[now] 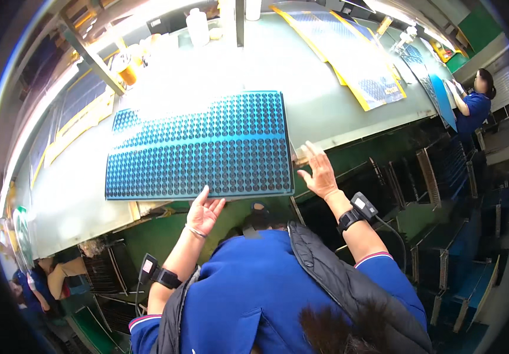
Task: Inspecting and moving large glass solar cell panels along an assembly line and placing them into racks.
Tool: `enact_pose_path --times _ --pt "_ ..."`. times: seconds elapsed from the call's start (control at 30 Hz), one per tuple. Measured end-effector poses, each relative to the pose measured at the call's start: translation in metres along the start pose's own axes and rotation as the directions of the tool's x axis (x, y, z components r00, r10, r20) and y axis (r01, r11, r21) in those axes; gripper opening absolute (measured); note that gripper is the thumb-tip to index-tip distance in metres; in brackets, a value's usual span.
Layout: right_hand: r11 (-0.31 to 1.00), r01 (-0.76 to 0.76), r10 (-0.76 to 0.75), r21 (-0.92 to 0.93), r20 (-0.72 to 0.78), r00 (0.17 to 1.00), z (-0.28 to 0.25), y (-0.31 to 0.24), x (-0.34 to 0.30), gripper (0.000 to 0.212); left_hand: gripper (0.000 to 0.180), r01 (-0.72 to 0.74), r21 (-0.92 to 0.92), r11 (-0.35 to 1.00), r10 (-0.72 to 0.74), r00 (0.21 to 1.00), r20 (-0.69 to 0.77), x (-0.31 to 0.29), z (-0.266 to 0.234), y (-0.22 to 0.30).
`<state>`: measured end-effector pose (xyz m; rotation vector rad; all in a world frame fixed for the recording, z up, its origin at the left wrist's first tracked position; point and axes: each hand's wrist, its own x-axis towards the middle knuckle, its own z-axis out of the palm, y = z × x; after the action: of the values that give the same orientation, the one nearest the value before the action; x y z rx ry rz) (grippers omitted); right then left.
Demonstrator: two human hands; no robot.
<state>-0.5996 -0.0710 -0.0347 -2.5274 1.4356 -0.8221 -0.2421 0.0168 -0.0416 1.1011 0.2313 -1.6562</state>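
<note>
Blue rectangular plastic tray [201, 147] studded with small round cells lies flat on the pale green workbench [302, 88]. It looks light, stiff and wide, best gripped along its near edge. Left hand [203, 212] and right hand [319, 171] hover there, fingers spread wide, holding nothing.

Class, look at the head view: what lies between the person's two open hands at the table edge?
In the head view, the blue tray's near right corner lies between left hand and right hand.

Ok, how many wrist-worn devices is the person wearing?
2. One black wrist device sits on the left forearm, below the left hand; the other wrist device is strapped at the right wrist, below the right hand. None appears hidden.
</note>
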Motion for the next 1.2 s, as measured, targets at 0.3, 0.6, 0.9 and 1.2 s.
enact_pose_path --times 0.3,0.6,0.9,1.2 --pt "0.748 0.633 -0.638 0.198 -0.046 0.768 -0.008 -0.006 0.117 0.035 0.016 -0.381 0.244 0.892 0.354 0.923 0.147 -0.077 0.041 0.057" --pt "0.383 0.64 -0.404 0.667 -0.502 0.765 -0.041 -0.079 0.169 0.028 0.019 -0.802 0.367 0.471 0.805 0.561 0.193 -0.235 0.16 0.113" --pt "0.02 0.416 0.772 0.909 -0.279 0.571 -0.084 -0.127 0.286 0.021 0.094 -0.982 0.162 0.094 0.138 0.174 0.975 -0.276 0.303 0.125" --pt "-0.343 0.663 0.716 0.666 -0.272 0.643 -0.211 -0.017 0.477 0.036 0.045 -0.587 0.738 0.333 0.486 0.778 0.4 -0.236 0.135 0.137"
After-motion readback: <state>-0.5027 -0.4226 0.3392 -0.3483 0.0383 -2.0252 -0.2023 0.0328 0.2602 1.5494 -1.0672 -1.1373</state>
